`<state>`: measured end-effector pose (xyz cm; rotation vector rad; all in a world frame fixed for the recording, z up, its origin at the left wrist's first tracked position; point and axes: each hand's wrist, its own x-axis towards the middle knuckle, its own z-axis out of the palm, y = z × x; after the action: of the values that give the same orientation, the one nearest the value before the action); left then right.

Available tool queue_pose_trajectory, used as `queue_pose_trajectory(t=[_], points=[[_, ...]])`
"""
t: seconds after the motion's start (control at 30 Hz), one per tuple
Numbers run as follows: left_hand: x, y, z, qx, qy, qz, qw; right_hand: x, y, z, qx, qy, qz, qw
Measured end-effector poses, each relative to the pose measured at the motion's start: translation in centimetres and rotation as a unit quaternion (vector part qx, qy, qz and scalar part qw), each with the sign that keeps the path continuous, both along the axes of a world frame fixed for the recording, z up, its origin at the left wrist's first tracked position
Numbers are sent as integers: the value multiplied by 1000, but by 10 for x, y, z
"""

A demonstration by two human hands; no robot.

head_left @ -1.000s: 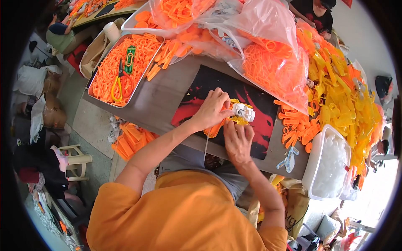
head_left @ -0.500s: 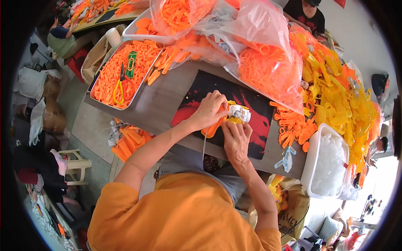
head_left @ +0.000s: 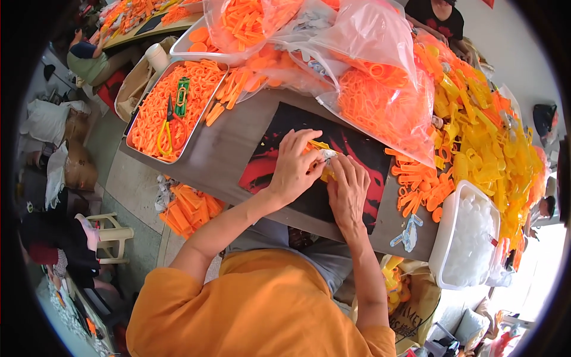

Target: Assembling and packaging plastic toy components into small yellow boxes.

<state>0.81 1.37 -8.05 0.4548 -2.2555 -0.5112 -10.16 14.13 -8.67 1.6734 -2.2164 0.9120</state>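
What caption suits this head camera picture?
Left hand and right hand press a small yellow plastic part on a black-and-red mat.

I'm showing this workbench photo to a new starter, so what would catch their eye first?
Probably the two hands meeting mid-table: the left hand and right hand press together on a small yellow piece over a black and red mat. Next come the clear bags of orange parts piled behind, the heap of yellow parts on the right, and the metal tray of orange pieces on the left.
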Motion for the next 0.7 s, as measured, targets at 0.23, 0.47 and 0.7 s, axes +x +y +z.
queue_pose_trajectory(t=[0.23, 0.47, 0.7], points=[[7, 7, -5, -145, -70, -46, 986, 0, -5, -2, -55, -20, -2, 998], [18, -3, 4, -21, -30, -119, 992, 3, -16, -16, -88, -70, -29, 993], [12, -1, 2, -88, -37, -99, 991, 5, -17, -14, -105, -78, -15, 991]])
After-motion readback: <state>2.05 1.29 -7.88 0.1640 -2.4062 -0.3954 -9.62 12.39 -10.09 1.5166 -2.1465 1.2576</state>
